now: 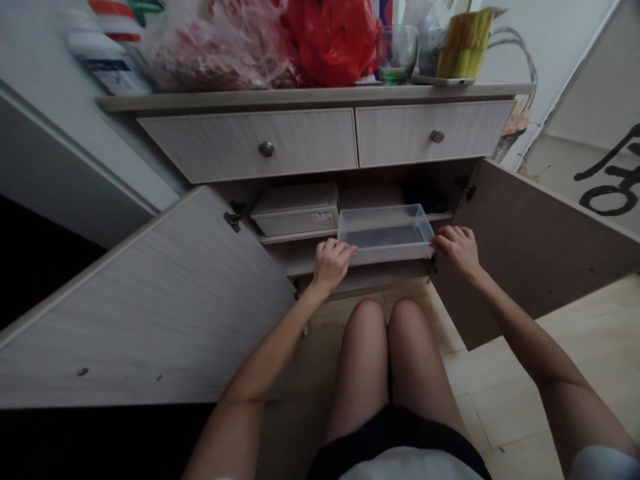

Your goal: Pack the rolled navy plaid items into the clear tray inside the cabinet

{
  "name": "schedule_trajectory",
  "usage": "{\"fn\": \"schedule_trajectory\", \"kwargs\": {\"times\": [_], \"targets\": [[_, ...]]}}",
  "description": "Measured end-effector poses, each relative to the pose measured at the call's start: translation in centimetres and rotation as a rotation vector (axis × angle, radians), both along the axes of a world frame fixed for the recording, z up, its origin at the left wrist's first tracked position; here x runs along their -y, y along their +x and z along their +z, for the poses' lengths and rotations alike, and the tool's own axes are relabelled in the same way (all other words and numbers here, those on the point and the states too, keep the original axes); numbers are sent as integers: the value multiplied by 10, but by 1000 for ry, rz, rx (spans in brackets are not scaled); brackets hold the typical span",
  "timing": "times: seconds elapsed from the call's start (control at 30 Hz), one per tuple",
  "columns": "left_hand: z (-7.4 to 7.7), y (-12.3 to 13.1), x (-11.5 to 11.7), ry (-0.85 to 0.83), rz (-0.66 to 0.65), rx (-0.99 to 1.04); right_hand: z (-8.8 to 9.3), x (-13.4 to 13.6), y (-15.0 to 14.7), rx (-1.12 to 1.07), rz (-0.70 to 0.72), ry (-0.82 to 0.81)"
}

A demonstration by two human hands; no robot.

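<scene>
A clear plastic bin [390, 252], open at the top, is in front of the cabinet's shelf opening. My left hand [333, 263] grips its near left corner with the fingers closed over the rim. At its right end, my right hand [457, 247] pinches the near right corner. Nothing shows inside the bin apart from its dark-looking bottom. Just left of it, a whitish box [297, 210] with a small label sits on the upper shelf. Something dark [425, 193] lies in shadow at the back right of that shelf.
Both cabinet doors, left [165, 320] and right [530, 247], stand swung outward beside my arms. Above are two closed drawers [250, 143] with round knobs. The cabinet top holds plastic bags [333, 40], a glass [397, 57], a yellow container [464, 43] and white bottles [107, 60].
</scene>
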State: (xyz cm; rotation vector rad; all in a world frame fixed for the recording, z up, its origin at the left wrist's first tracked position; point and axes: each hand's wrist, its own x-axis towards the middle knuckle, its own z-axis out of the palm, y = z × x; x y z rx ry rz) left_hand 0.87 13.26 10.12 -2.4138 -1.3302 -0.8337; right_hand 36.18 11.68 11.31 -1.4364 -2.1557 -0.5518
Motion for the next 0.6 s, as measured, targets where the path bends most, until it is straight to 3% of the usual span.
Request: {"fn": "schedule_trajectory", "kwargs": {"times": [0.13, 0.27, 0.43, 0.6], "targets": [[-30, -10, 64, 4, -35, 53, -24, 58, -3, -16, 43, -18], [-62, -20, 107, 3, -19, 82, -50, 93, -13, -18, 78, -32], [-92, -24, 134, -20, 24, 163, -69, 105, -23, -17, 103, -42], [-109, -22, 137, -81, 68, 427, -72, 99, -24, -16, 162, -69]]}}
